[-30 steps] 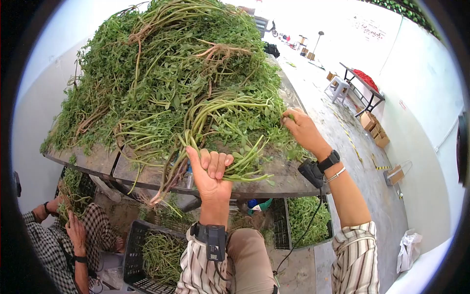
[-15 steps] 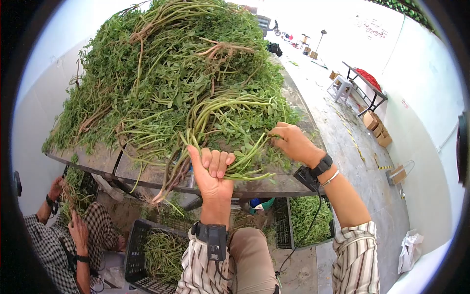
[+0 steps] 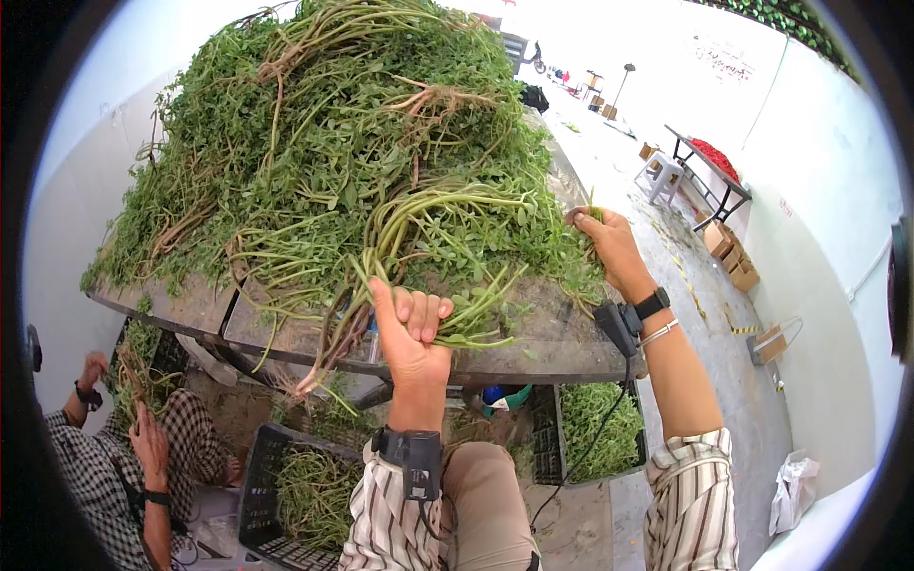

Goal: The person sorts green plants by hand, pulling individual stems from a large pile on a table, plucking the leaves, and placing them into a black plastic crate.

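Observation:
A large heap of leafy green plants (image 3: 333, 143) with long stems and some pale roots covers much of the table (image 3: 562, 333). My left hand (image 3: 416, 328) is closed around a bunch of green stems (image 3: 481, 314) at the table's front edge; the cut or bare ends point right. My right hand (image 3: 609, 243) is over the table's right side, its thumb and fingers pinched on a small plant piece (image 3: 592, 211), partly hidden by the fingers.
Below the table are a black crate of stems (image 3: 314, 495) and a crate of greens (image 3: 602, 428). A co-worker (image 3: 124, 457) handles plants at the lower left. A white stool (image 3: 659, 176) and cardboard boxes (image 3: 731, 255) stand at the right.
My right hand has moved up and right, away from the bunch, with a small piece in its fingers. My left hand keeps its hold. The co-worker's upper hand has moved off the plants.

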Demonstrator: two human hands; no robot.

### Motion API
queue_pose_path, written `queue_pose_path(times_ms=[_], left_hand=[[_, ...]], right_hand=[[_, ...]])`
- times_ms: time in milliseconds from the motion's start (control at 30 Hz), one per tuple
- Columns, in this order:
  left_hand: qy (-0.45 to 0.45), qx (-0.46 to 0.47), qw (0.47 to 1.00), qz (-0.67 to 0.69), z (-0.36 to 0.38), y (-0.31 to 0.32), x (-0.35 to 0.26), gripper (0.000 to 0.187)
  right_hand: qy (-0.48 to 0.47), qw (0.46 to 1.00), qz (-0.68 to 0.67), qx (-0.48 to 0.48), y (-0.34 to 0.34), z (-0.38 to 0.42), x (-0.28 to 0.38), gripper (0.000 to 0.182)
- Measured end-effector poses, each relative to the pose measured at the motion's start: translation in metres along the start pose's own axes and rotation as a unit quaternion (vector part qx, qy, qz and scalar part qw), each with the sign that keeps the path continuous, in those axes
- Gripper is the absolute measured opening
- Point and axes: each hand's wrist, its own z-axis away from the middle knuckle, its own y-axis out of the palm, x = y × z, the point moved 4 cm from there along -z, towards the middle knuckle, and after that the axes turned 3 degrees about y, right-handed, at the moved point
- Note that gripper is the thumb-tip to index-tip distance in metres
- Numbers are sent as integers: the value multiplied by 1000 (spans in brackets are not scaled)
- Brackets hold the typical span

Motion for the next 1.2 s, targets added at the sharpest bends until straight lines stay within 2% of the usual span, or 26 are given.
queue_pose_path(times_ms=[67,100,133,167,233,267,300,367,467,700,767,800,867,1000,1067,1100,1167,1200], left_hand=[[10,1,999,-37,0,0,7,47],[22,0,997,-78,0,-2,9,45],[24,8,998,-64,0,-9,12,30],[35,6,997,-65,2,-7,12,30],[15,-17,986,-163,6,-4,12,17],[8,-7,986,-166,6,-5,12,29],[20,-9,985,-171,6,-6,10,29],[-8,-1,977,-215,5,-6,12,34],[-17,-13,974,-227,4,-6,13,37],[-7,-24,982,-186,1,-10,12,30],[-2,-24,983,-182,1,-10,12,27],[10,-47,984,-174,2,-12,11,24],[21,-68,984,-164,2,-13,10,21],[26,-47,985,-162,3,-8,8,17],[18,-44,983,-177,4,-7,8,18],[5,-15,986,-164,4,-6,10,18],[-10,13,988,-151,5,-6,11,18],[-7,32,992,-123,5,-4,10,18]], right_hand=[[-30,992,120,4,2,8,18,19],[-34,992,120,8,9,11,23,19],[-154,967,204,21,21,17,35,17],[-273,920,279,34,37,25,48,16],[-296,902,308,71,63,41,61,11],[-285,880,368,92,78,47,63,8],[-274,854,428,111,91,51,62,6],[-282,852,420,134,110,54,60,7],[-293,813,470,177,131,59,62,10],[-310,805,464,201,140,64,61,9],[-281,844,393,235,134,64,61,11],[-279,843,394,237,131,63,60,11],[-288,870,283,284,126,61,64,20],[-233,898,241,284,119,58,67,17],[-209,908,234,279,117,56,67,19],[-207,909,233,278,118,55,63,19],[-257,923,232,166,115,48,54,20],[-254,925,231,163,113,43,49,20]])
